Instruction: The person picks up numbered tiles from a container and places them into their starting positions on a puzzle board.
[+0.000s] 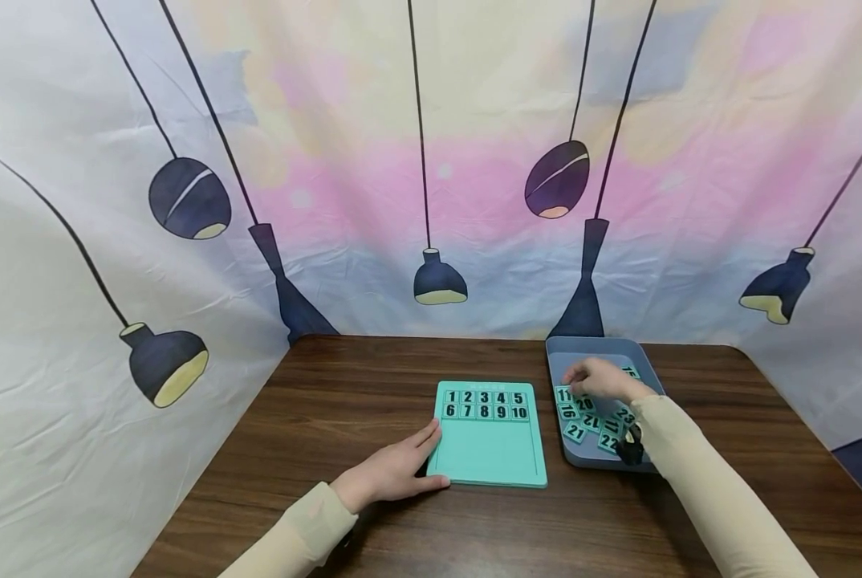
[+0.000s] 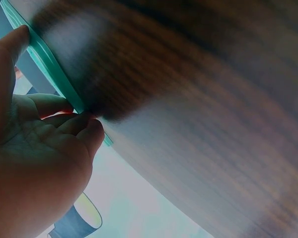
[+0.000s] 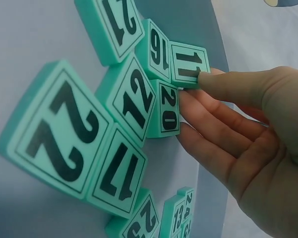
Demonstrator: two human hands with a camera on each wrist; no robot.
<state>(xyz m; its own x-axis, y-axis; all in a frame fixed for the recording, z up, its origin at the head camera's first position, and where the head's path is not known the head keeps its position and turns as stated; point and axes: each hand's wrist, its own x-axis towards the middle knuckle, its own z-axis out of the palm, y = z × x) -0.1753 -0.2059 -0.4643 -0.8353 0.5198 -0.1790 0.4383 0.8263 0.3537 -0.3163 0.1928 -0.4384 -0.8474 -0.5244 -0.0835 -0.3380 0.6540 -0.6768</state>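
Observation:
A turquoise number board lies flat on the table, its top two rows filled with tiles numbered 1 to 10. My left hand holds the board's near left corner, thumb at the near edge and fingertips along the left side. The left wrist view shows those fingers against the green edge. Inside a blue-grey tray, my right hand pinches the tile numbered 11, thumb over its face. Beside it lie the 16 tile and the 20 tile, the latter close to the curled fingers.
The tray stands right of the board. Several more loose tiles lie in it, among them a 22 tile and a 17 tile. Behind the brown wooden table hangs a cloth printed with lamps.

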